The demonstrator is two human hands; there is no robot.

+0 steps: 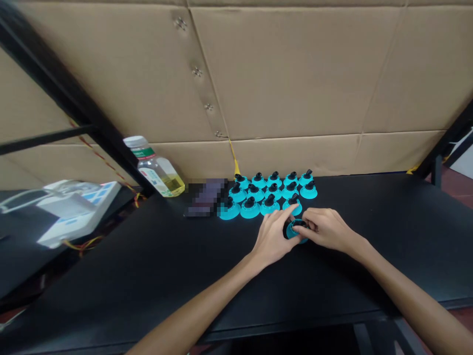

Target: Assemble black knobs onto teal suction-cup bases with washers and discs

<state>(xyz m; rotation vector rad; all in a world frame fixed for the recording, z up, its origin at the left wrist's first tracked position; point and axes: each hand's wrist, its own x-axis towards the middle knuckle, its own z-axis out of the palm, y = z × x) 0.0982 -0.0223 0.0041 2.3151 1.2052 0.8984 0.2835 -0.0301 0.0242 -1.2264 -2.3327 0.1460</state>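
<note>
Table [148, 276]: black, with both forearms reaching in over its near edge.
Left hand [272, 238]: fingers curled, pinching the left side of the cap [295, 230]; index tip stretched up toward the rows [269, 195].
Right hand [327, 228]: fingertips bunched, pinching the cap from the right and the top.
Cap: teal with a black spout, held between both hands right of the table's middle; whether it rests on the table cannot be told.
Rows: three tight lines of like caps, upright, just behind the hands.
Risk: a fingertip slip or a swing of the left index would likely topple the nearest piece, because the rows sit so close.
Bottle [157, 170]: yellow liquid, far left.
Cardboard [295, 74]: back wall.
</note>
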